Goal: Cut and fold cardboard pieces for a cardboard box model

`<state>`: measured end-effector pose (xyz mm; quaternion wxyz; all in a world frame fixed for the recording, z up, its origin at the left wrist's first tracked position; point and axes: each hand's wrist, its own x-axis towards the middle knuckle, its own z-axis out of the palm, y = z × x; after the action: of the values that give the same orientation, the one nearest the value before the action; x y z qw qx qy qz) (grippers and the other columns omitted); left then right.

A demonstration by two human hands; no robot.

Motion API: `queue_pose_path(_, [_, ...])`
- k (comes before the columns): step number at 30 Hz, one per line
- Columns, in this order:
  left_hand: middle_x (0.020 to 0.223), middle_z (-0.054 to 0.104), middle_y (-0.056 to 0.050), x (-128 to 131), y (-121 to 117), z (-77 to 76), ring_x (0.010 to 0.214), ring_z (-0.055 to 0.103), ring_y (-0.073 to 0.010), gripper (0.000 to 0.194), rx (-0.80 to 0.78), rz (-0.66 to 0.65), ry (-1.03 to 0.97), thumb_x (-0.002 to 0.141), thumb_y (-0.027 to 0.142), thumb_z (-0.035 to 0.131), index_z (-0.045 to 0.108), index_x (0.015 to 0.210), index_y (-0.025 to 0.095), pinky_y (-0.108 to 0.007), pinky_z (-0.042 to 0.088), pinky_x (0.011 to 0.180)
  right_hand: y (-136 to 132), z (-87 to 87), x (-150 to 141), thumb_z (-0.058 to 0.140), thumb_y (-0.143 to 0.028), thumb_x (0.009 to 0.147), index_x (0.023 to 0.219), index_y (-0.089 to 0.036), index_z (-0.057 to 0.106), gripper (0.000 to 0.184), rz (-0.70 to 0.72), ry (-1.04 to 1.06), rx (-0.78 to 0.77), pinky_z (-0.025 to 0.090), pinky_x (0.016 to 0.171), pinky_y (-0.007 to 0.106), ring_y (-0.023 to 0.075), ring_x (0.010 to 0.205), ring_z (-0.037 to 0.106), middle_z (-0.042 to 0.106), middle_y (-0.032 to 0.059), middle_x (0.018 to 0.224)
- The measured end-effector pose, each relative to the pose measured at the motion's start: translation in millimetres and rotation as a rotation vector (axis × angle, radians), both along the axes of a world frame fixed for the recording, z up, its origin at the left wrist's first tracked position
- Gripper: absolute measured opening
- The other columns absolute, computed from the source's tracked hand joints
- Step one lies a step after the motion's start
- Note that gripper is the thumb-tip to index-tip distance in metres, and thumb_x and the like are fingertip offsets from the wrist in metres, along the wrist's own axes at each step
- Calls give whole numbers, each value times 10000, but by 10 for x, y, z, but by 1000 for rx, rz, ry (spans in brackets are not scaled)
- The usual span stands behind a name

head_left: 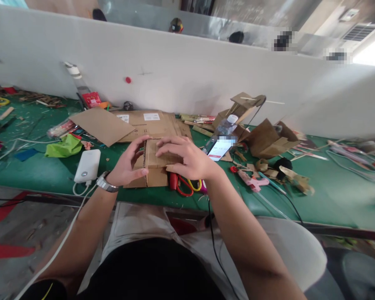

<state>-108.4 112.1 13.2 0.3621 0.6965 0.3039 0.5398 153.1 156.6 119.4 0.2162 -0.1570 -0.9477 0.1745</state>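
Note:
A small folded cardboard piece [154,171] stands on the green table [331,200] near its front edge. My left hand [128,162], with a metal watch on the wrist, grips its left side, thumb and fingers wrapped round the edge. My right hand [186,156] lies over its top and right side, fingers curled and pressing down on the cardboard. Red and yellow scissors [183,185] lie just under my right hand.
A white power bank [88,165] with a cable lies to the left. Flat cardboard sheets [128,123] lie behind. A phone [220,148], a plastic bottle [223,126], a pink glue gun [253,180] and cardboard scraps [268,139] are to the right. A white partition [175,71] stands behind.

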Motion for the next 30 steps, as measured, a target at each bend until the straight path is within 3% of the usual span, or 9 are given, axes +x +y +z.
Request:
queue_pose_path(9, [1653,473,-153,26,18,-41,1516,483,-388,917,-1,17,-37,825,495,886,449,1613,324,-556,469,1214,51,-99,0,554,-110,780,1190,-207,684,441,69,118,-42,461,1130,552,337,1326,617,645,150,1392])
queue_pose_path(19, [1628,505,-159,22,18,-18,1494,523,-370,890,23,22,-31,834,477,884,453,1597,323,-539,509,1188,23,-140,-12,539,-91,790,1233,-217,651,474,31,65,5,451,1135,592,363,1470,533,642,154,1448])
queue_pose_path(24, [1587,531,-166,86,-37,54,1461,548,-366,741,54,90,24,894,476,813,504,1542,294,-568,498,1193,35,-152,-12,540,-88,797,1230,-213,665,469,38,79,29,437,1177,612,365,1487,532,657,155,1444])
queue_pose_path(30, [1649,458,-191,153,-89,98,1564,419,-407,731,168,181,151,904,544,777,522,1530,266,-610,487,1196,46,-163,5,546,-78,818,1226,-225,676,452,53,110,-2,463,1185,625,362,1487,540,660,142,1454])
